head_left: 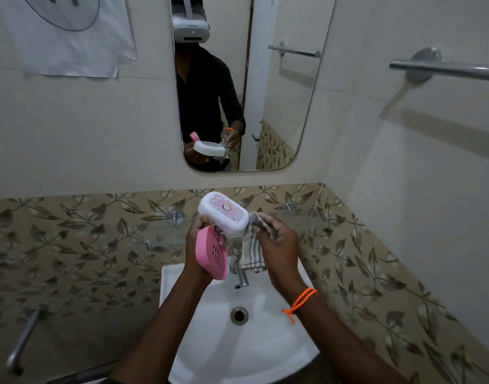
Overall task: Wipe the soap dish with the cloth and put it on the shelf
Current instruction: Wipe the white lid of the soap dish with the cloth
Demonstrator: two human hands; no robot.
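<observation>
Above the sink I hold a soap dish in two parts: a white lid (224,213) with a pink flowered label, and a pink slotted base (212,256). My left hand (200,245) grips both, the lid raised and tilted, the base hanging below it. My right hand (276,245) grips a striped grey and white cloth (253,250) and presses it against the lid's right end. A glass shelf (301,220) runs along the leaf-patterned wall behind my hands.
A white sink (182,286) with a chrome tap (239,273) and a drain (239,315) lies below my hands. A mirror (279,106) hangs above, a towel rail (445,67) sticks out at the right, and a metal pipe (23,339) at the lower left.
</observation>
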